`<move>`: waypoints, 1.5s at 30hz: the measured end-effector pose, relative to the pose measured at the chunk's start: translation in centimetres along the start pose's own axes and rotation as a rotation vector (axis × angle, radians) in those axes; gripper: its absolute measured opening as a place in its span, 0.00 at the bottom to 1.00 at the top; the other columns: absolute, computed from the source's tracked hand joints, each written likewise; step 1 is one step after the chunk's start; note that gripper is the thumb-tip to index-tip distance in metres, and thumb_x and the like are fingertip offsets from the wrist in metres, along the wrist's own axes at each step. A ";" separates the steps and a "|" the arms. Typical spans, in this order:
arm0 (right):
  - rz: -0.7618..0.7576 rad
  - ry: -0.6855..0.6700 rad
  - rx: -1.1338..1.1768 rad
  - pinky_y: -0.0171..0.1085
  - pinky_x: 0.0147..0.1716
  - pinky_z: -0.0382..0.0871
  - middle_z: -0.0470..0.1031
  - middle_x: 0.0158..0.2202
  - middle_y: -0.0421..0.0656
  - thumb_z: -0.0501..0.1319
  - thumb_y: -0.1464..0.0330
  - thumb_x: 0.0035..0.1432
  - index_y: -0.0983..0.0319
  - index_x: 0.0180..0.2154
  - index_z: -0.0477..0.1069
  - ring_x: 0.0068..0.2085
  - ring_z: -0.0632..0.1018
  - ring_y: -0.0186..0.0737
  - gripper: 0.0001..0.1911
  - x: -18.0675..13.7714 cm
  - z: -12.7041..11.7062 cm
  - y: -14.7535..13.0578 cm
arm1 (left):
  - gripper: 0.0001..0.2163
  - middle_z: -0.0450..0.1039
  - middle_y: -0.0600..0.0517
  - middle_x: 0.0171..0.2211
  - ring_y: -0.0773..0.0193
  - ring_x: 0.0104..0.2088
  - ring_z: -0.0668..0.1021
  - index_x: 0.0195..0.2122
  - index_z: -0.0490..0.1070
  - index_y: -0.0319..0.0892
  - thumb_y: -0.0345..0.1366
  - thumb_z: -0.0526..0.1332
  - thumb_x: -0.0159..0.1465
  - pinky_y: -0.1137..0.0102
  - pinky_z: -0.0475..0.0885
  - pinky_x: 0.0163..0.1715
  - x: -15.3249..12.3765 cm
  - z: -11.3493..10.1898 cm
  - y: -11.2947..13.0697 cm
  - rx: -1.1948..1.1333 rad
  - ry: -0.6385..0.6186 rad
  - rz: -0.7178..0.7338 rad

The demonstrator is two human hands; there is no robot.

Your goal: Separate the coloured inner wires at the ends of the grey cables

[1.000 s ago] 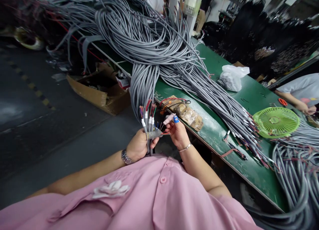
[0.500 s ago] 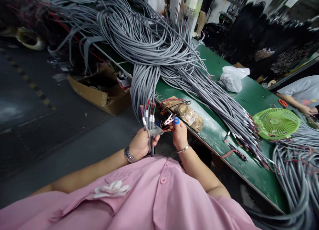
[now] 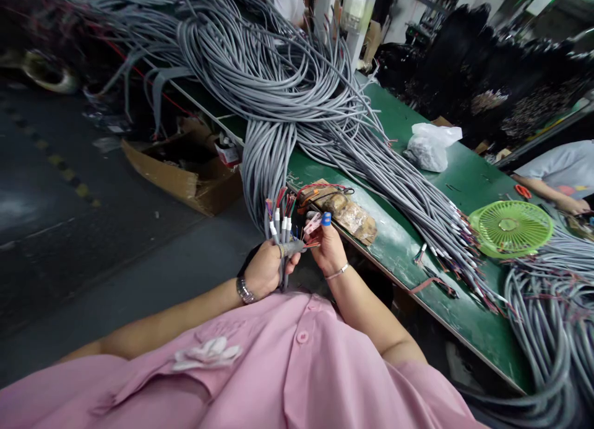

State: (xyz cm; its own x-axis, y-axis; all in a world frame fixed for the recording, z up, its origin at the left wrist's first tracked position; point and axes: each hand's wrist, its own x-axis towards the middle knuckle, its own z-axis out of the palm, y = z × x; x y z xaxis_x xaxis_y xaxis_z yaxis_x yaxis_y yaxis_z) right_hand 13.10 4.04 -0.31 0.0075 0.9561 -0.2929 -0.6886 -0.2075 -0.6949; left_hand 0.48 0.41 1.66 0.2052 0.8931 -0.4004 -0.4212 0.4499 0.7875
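Observation:
My left hand [image 3: 264,269] is closed round a small bunch of grey cable ends [image 3: 279,221] that stand upright, with white sleeves and coloured stripped wires at their tips. One cable end [image 3: 293,247] lies across my thumb, pointing right. My right hand [image 3: 329,246] pinches the thin coloured wires fanning out of that end; a blue cap covers one fingertip and a pink one another. Both hands hover just off the near edge of the green table [image 3: 445,299].
A big heap of grey cables [image 3: 278,76] spills over the table edge. On the table lie a taped brown block with wires [image 3: 346,211], a white plastic bag [image 3: 430,145] and a green fan grille [image 3: 511,228]. A cardboard box [image 3: 185,169] sits on the floor. Another person's arm [image 3: 552,194] works at right.
Both hands have risen slightly towards the table edge with the cables. My right fingers have shifted on the thin wires.

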 end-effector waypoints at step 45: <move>0.322 -0.247 -0.393 0.34 0.28 0.72 0.76 0.30 0.43 0.64 0.47 0.50 0.64 0.36 0.73 0.28 0.76 0.34 0.26 -1.7 -2.2 -3.2 | 0.09 0.68 0.54 0.16 0.72 0.14 0.66 0.27 0.71 0.38 0.37 0.67 0.52 0.76 0.58 0.12 -0.7 -1.6 -1.4 -0.005 0.017 0.060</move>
State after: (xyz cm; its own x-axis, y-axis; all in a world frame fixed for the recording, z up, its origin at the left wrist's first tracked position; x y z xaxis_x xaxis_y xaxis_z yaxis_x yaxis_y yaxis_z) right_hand 16.89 2.59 0.92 -0.3609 0.8419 -0.4012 -0.3055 -0.5132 -0.8021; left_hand -0.51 -0.83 0.12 0.1643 0.9184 -0.3600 -0.4363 0.3950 0.8084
